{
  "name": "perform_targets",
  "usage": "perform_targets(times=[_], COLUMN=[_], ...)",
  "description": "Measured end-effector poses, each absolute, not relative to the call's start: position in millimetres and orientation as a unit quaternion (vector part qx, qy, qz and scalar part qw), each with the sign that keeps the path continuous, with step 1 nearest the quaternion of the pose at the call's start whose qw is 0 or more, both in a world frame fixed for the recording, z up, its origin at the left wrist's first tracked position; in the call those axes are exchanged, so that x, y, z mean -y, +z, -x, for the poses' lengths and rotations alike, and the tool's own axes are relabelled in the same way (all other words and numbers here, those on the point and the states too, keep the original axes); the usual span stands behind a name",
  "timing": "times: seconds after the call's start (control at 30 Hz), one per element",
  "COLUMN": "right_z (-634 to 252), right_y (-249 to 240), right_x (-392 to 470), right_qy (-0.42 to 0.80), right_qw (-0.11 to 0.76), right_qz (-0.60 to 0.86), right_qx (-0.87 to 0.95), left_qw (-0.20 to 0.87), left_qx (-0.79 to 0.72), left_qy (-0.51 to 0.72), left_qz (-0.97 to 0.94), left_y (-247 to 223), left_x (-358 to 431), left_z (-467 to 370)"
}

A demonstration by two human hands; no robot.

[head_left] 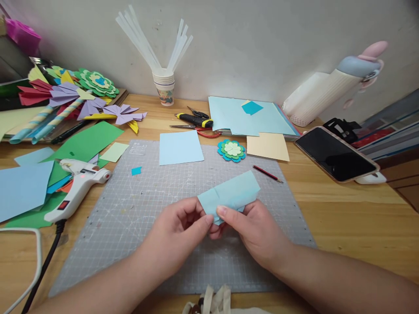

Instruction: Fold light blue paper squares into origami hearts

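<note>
A folded sheet of light blue paper [234,190] is held above the grey cutting mat [131,244]. My left hand [181,231] pinches its lower left corner between thumb and fingers. My right hand [258,231] grips the lower edge, its thumb pressed on the front and its fingers behind. Parts of the fingers of both hands are hidden by the paper. Beyond it on the mat lie a square of pale blue paper [180,148], a layered paper flower [231,150] in blue, green and cream, and a dark pencil [267,174].
A white glue gun [77,187] with a black cable lies at left among coloured paper sheets. Paper cups [164,87] with clear sticks, a utility knife [193,119] and scissors [199,112] are at the back. A phone [337,152] and a bottle [334,87] are at right.
</note>
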State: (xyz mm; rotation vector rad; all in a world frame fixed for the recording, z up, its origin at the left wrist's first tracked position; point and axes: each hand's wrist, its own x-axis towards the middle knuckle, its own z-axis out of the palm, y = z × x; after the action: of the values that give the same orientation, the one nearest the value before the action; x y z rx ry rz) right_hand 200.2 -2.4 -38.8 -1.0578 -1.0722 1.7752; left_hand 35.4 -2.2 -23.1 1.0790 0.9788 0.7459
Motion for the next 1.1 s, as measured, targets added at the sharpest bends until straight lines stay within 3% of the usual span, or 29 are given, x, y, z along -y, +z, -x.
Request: perform_targets(times=[0.2,0.53,1.1], right_z=[-198.7,-199.6,-198.5], right_y=[-38.2,-32.4,-31.4], right_x=[1.9,4.0,-0.5], right_qy=[0.702,0.658,0.689], right_qw=[0.384,0.358,0.350], right_qz=[0.440,0.452,0.447], right_qx=[0.406,0.484,0.451], left_qw=[0.700,0.708,0.718], left_qx=[-0.408,-0.422,-0.441], left_qy=[0.376,0.345,0.305], left_qz=[-0.449,-0.449,-0.443], left_y=[-22.8,-22.4,-23.4], left_x=[2.6,0.9,0.7], left_z=[-35.5,-36.5,-31.9])
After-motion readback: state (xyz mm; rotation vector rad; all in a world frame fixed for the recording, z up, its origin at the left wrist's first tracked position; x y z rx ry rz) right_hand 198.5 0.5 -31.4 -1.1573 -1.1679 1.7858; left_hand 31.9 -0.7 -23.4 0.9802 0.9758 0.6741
